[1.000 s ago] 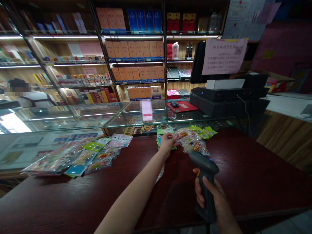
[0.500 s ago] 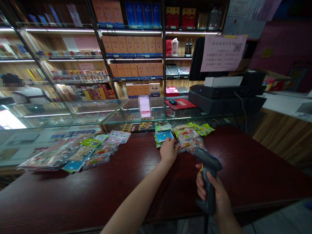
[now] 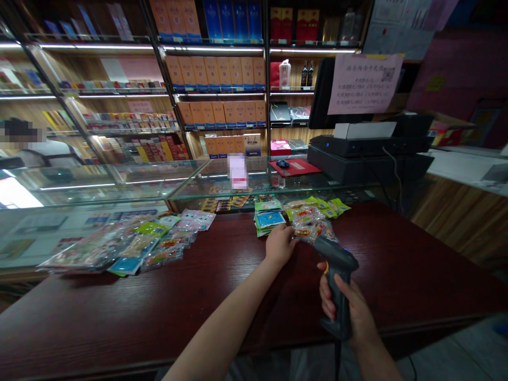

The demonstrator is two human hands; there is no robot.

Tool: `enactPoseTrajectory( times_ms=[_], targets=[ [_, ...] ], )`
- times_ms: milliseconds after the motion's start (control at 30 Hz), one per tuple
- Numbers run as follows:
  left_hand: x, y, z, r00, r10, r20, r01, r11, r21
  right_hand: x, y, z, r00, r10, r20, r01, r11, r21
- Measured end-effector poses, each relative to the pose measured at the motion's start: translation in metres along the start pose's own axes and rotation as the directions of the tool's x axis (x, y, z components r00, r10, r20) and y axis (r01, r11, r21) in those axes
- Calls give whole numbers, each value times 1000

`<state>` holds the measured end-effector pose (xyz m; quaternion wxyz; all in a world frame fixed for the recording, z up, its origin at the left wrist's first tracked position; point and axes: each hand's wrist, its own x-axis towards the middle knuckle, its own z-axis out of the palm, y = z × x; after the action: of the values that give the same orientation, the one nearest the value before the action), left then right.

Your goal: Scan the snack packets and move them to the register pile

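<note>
My right hand (image 3: 349,304) is wrapped round a dark grey barcode scanner (image 3: 337,280), its head tilted toward the snack packets and its cord hanging down. Above the counter, my left hand (image 3: 281,244) reaches forward with curled fingers, pinching the near left edge of a clear snack packet (image 3: 305,234) with red and yellow print. Its fingertips are partly hidden. Just beyond that hand lies a stack of blue and green packets (image 3: 270,219). Green-topped packets (image 3: 317,205) lie behind the clear ones. To the left sits another heap of mixed snack packets (image 3: 145,243).
The dark red wooden counter (image 3: 190,317) meets a glass display case (image 3: 222,182). A monitor (image 3: 322,95) with a paper notice stands on a black cash-register unit (image 3: 369,164) at the right. A mouse (image 3: 282,164) rests on a red mat. A person (image 3: 39,148) is at the far left.
My left hand has slid slightly right, off the blue and green stack to the clear packets. The scanner stays in my right hand, nearly unmoved. The view has shifted slightly.
</note>
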<state>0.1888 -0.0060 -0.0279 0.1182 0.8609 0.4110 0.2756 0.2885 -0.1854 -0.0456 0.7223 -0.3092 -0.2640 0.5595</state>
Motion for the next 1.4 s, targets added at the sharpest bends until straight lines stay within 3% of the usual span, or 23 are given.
enactPoseTrajectory(
  times_ms=[233,467,667,900,1067,1400],
  targets=[
    [-34,-17,-45,999,-6,-39,7,1000,28,-8,8,22,991,114,62,-106,987,-124],
    [-74,-65,-93,976,-88,-200,96,995,31,-11,29,65,974,210,89,-174,936,-306],
    [-110,-113,-135,923,-241,-301,269,961,56,-14,50,96,960,251,121,-185,900,-395],
    [-151,-163,-181,847,-368,-383,496,806,323,-8,65,88,939,283,194,-229,937,-263],
    [-169,-179,-192,843,-440,-310,537,728,427,-9,66,83,949,270,165,-251,959,-129],
    [-160,-162,-191,770,-613,-180,606,613,507,-6,68,78,939,287,191,-267,956,-125]
  ],
)
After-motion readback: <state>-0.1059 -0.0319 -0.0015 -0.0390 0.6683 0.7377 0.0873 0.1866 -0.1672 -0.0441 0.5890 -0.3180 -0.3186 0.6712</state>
